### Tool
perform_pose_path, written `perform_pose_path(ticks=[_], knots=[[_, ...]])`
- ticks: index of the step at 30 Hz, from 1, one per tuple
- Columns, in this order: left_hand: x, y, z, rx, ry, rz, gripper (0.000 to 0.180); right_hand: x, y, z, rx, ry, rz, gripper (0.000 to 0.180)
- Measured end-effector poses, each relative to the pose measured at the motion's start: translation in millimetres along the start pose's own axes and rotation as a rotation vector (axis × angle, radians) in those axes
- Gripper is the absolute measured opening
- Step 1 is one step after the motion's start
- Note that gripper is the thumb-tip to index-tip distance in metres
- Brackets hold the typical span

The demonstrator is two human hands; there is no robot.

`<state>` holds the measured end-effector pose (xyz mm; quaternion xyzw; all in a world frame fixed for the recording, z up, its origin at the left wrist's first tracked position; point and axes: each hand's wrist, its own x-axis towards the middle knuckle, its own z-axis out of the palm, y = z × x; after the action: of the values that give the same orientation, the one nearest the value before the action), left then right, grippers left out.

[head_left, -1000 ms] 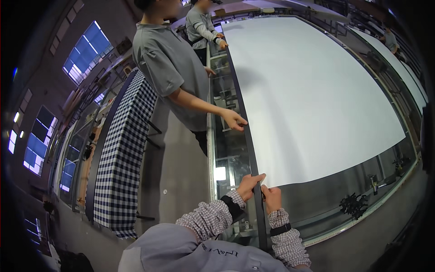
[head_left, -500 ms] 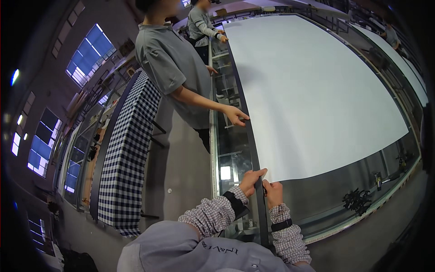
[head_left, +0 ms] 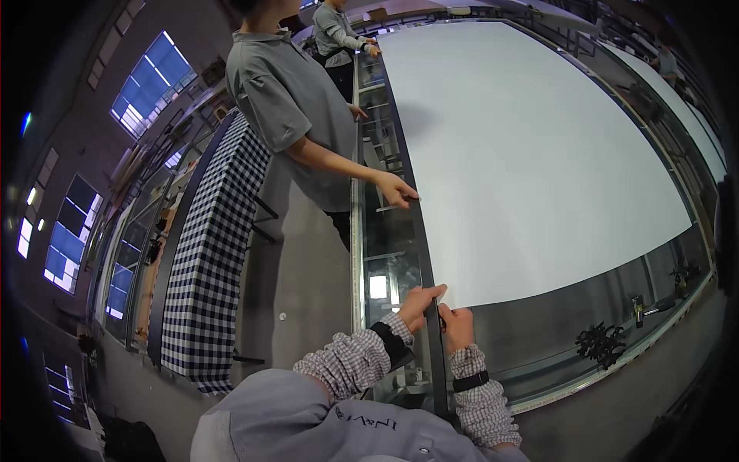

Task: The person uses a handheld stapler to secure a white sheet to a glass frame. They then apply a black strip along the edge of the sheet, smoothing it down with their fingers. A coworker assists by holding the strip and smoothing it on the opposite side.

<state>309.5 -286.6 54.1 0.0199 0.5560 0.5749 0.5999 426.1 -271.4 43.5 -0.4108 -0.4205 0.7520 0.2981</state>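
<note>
A long dark flat bar (head_left: pixel 406 154) lies along the left edge of a large white sheet (head_left: pixel 539 154), which is spread on a glass-topped table (head_left: pixel 531 331). At the sheet's near left corner, my left hand (head_left: pixel 416 306) grips the bar, fingertips over its right edge. Just right of the bar, my right hand (head_left: pixel 459 326) is closed in a fist. Something small and dark shows between its fingers, too hidden to name. Farther up, a co-worker's hand (head_left: pixel 396 190) presses the bar with its fingertips. Another person's hand (head_left: pixel 373 50) rests near the bar's far end.
To the left stands a long table under a blue-and-white checked cloth (head_left: pixel 204 269). On the glass table's right side lie a black plant-like tangle (head_left: pixel 601 344) and a metal-and-black tool (head_left: pixel 650 309). A person in grey (head_left: pixel 289 115) stands at the table's left edge.
The view has shifted slightly, so most things sit a little farther left. Both my hands keep their places at the bar. The shadow band on the sheet near the bar has faded.
</note>
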Motion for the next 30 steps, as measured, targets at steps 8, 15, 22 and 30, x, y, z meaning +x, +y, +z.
perform_pose_path(ticks=[8, 15, 22, 30], knots=[[-24.4, -27.9, 9.3, 0.031, 0.04, 0.004, 0.03, -28.8, 16.6, -24.8, 0.038, -0.014, 0.049, 0.019], [-14.1, -0.8, 14.2, -0.055, 0.024, 0.086, 0.026, -5.6, -7.6, -3.4, -0.024, 0.006, -0.004, 0.021], [12.3, 25.8, 8.9, -0.074, -0.017, 0.098, 0.027, 23.0, -23.5, 14.8, -0.015, 0.015, -0.045, 0.019], [14.1, 34.1, 8.6, -0.072, 0.02, 0.095, 0.029, 33.4, -13.5, 17.3, -0.036, 0.018, -0.039, 0.013]])
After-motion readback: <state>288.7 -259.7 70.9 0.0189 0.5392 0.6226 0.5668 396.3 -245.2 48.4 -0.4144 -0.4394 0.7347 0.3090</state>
